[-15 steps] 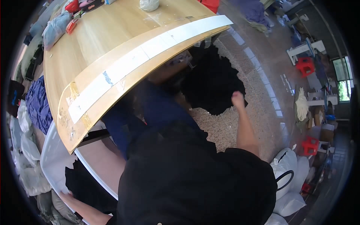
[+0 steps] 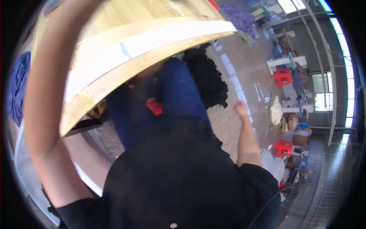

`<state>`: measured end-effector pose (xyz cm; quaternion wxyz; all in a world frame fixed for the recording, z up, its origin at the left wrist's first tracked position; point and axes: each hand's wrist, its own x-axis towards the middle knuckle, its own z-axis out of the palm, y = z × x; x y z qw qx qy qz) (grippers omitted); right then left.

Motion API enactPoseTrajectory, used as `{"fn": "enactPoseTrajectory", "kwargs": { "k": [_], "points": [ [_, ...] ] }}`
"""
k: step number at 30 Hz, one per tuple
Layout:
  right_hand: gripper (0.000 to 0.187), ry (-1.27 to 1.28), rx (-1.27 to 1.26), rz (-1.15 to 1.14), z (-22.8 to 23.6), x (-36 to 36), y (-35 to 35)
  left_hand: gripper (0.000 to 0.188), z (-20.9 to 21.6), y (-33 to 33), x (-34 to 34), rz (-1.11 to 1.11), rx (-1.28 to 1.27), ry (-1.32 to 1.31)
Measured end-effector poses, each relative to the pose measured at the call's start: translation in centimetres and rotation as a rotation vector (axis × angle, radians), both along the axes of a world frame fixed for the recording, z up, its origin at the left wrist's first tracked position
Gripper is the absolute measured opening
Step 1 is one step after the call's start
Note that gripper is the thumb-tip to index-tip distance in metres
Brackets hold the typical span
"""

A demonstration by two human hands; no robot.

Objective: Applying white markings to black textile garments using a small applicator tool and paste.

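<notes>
The bare right hand (image 2: 240, 109) is curling into a loose fist over speckled beige floor (image 2: 224, 131), right of the curved edge bounding a pale wooden table (image 2: 152, 11). A ragged-edged black fabric heap (image 2: 207, 81) is lying left and farther, apart. The left hand is extending out of view, state hidden.

black cloth (image 2: 209, 82), navy trousers (image 2: 182, 93), red stools (image 2: 282, 78)

The desk (image 2: 133, 17) looks like smooth, pale-grained wood with a light sheen, edged by a flat white strip (image 2: 164, 36) resembling paper. The black cloth (image 2: 207, 82) and navy trousers (image 2: 181, 91) look matt, the purple cloth (image 2: 19, 89) crumpled. Glossy speckled floor (image 2: 249, 57) reflects light; red stools (image 2: 282, 78) look like smooth plastic.
</notes>
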<state>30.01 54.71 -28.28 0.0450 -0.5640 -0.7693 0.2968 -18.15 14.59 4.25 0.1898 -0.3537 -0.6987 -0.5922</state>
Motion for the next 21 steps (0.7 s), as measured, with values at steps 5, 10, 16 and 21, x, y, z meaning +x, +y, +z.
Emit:
{"fn": "enactPoseTrajectory", "kwargs": {
  "k": [5,10,16,21],
  "points": [
    [0.023,0.084,0.553,0.266,9.7,-14.4,-6.2,0.045,-3.0,6.0,4.0,-0.282,0.253,0.031],
    [0.023,0.076,0.448,0.524,9.3,-16.8,-10.2,0.043,-7.6,9.5,7.0,-0.748,0.237,-0.161],
    [0.02,0.231,-0.289,0.095,-5.9,-6.8,-9.4,0.058,-18.8,18.1,9.9,-0.621,-0.399,-0.452],
    [0.013,0.423,0.005,-0.028,-13.8,-3.7,-12.4,0.066,-25.8,26.2,16.0,-0.747,-0.958,-0.923]
  ]
}}
